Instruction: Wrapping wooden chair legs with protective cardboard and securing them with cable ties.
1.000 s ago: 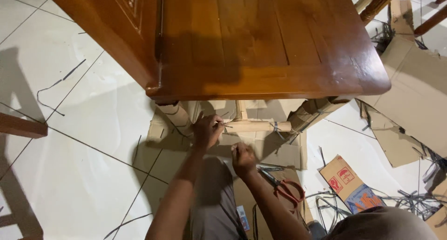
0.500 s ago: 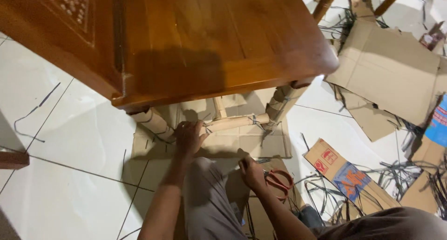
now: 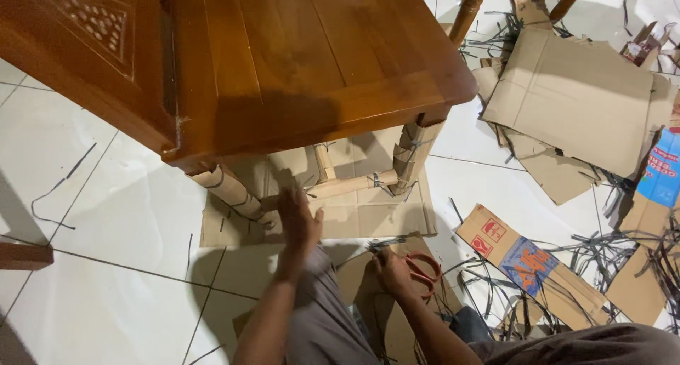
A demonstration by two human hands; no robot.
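A polished brown wooden chair (image 3: 283, 60) stands over sheets of cardboard (image 3: 368, 216); its legs and cross rail (image 3: 350, 186) are wrapped in cardboard and tied with dark straps. My left hand (image 3: 297, 220) hovers just in front of the wrapped rail, fingers together and stretched forward, holding nothing I can see. My right hand (image 3: 391, 269) is lower, on the floor cardboard, closed around the orange-handled scissors (image 3: 421, 269).
Flattened cardboard sheets (image 3: 577, 96) and a printed box piece (image 3: 520, 255) lie to the right among several loose dark plastic straps (image 3: 609, 259). More wooden legs (image 3: 467, 11) stand at the back. White tiled floor (image 3: 106, 216) spreads to the left, with another wooden piece (image 3: 21, 255) at its edge.
My right hand dropped from the rail to the scissors and gripped them. My left hand came off the strap on the rail. The view swung, shifting the chair left.
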